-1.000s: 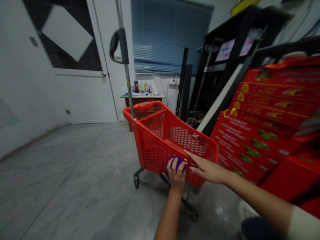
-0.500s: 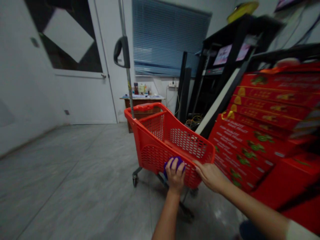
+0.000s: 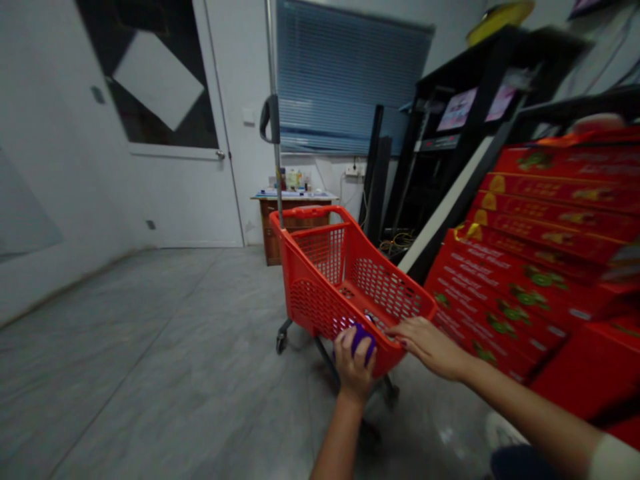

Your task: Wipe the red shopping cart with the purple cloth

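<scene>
A red plastic shopping cart (image 3: 320, 277) with perforated basket walls stands in front of me, its front end nearest. My left hand (image 3: 356, 370) is closed around a bunched purple cloth (image 3: 363, 343), pressed to the outside of the basket's near side wall. Small purple patches also show at the wall's mesh. My right hand (image 3: 435, 347) rests over the rim at the front corner, its fingers bent over the edge into the basket. Some of its fingertips are hard to make out.
Stacked red boxes (image 3: 505, 287) stand close on the right, below a black rack (image 3: 425, 140). A small wooden desk (image 3: 271, 243) with bottles is behind the cart. A metal pole (image 3: 278, 167) with a grey handle rises by the cart's back. A white door (image 3: 185, 200) stands at left.
The view has swung slightly left, so the cart sits further right. My right hand's fingers now reach further over the rim. The left hand keeps the purple cloth at the side wall.
</scene>
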Demonstrator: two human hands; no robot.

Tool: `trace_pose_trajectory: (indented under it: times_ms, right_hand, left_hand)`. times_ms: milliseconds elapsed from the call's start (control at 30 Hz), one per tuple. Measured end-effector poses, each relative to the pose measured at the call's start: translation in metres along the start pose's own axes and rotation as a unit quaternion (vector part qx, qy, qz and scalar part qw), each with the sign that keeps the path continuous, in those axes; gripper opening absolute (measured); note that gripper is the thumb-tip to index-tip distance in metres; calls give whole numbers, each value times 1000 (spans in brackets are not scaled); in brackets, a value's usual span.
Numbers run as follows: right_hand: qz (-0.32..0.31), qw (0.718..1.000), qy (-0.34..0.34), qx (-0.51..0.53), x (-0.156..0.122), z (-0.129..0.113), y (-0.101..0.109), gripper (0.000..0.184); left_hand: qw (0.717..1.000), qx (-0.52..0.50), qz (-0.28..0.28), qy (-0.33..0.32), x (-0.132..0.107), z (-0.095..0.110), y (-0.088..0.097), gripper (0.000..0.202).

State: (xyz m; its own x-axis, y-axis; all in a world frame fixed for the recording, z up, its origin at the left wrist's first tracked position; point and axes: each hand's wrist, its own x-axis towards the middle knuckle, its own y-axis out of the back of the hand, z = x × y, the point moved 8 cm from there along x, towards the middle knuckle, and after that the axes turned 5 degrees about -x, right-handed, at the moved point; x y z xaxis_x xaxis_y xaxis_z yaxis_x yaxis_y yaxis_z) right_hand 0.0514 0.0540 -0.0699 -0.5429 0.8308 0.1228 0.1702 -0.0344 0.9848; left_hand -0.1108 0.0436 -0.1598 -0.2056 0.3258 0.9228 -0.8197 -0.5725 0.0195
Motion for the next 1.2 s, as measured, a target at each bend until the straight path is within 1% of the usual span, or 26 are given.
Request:
trace_pose_trajectory:
  times_ms: [67, 133, 167, 200, 233, 333, 400, 433, 500, 567, 600, 633, 700, 800, 867, 933, 1000, 1100, 1200]
  right_hand:
    - [1, 1000, -7, -8, 0, -2, -3, 56]
    - [2, 1000, -18, -20, 1, -6, -5, 55]
    - [2, 999, -26, -27, 2, -7, -5, 54]
    - [5, 999, -34, -35, 4, -9, -6, 53]
    - [7, 998, -41, -42, 5, -10, -7, 51]
    - [5, 996, -63, -62, 11, -16, -14, 46]
    - [9, 994, -81, -74, 16, -22, -17, 44]
    - [10, 993, -89, -77, 19, -26, -18, 44]
    - [5, 992, -95, -76, 25, -32, -19, 43]
    - [-8, 994, -80, -69, 31, -36, -17, 42]
    - [-12, 995, -69, -67, 32, -36, -14, 41]
    - [-15, 996, -59, -69, 32, -35, -12, 40]
    - [-14, 995, -57, -83, 30, -27, -9, 40]
    - [-8, 990, -90, -110, 25, -14, -10, 41]
    - [-1, 987, -106, -121, 24, -13, -13, 41]
    - [1, 985, -112, -129, 26, -17, -16, 40]
    - [-2, 982, -123, -140, 31, -22, -18, 38]
    - [0, 977, -147, -158, 40, -32, -19, 36]
    - [-2, 973, -162, -162, 52, -46, -20, 35]
  left_hand:
    - [999, 17, 17, 36, 0, -11, 2, 18]
    - [994, 41, 43, 93, 1, -24, 5, 20]
    - [991, 46, 48, 112, 2, -27, 6, 21]
    - [991, 43, 47, 117, 3, -27, 6, 22]
    - [992, 35, 41, 110, 5, -23, 5, 21]
    - [998, 4, 29, 54, 7, -9, 7, 18]
    - [999, 2, 36, 31, 5, -10, 13, 16]
    - [998, 8, 41, 37, 3, -17, 16, 16]
    - [995, 33, 50, 75, -2, -38, 24, 17]
    - [990, 54, 46, 121, -8, -57, 29, 18]
    - [988, 58, 43, 136, -9, -61, 31, 19]
    - [988, 55, 40, 141, -9, -62, 32, 19]
    - [989, 36, 38, 135, -4, -53, 33, 19]
    - [995, 2, 36, 88, 8, -27, 30, 18]
    - [998, -2, 45, 54, 11, -16, 29, 17]
    - [997, 18, 62, 41, 6, -16, 31, 17]
    - [995, 48, 69, 46, -5, -23, 34, 17]
    - [995, 77, 54, 43, -15, -31, 38, 18]
    - [996, 82, 36, -3, -10, -26, 41, 24]
